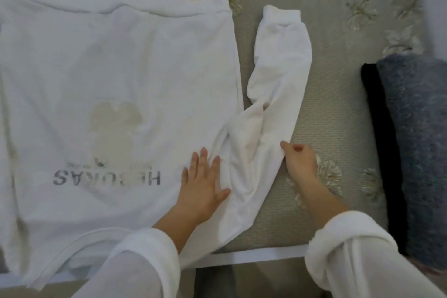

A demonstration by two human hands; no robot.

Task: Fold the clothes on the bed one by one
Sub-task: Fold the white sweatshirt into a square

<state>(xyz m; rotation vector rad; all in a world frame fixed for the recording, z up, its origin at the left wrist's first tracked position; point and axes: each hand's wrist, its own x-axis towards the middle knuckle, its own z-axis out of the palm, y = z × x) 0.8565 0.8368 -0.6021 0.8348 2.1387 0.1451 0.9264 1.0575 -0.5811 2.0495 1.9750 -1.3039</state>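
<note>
Head view: the white sweatshirt (108,68) was spread on the bed (338,104), pressed by the left hand (203,181), grip released; its sleeve (278,75) was pinched in the grip of the right hand (300,159).

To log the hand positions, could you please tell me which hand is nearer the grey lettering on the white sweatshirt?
The left. The left hand lies flat on the sweatshirt just right of the lettering; the right hand grips the sleeve edge, farther right.
</note>
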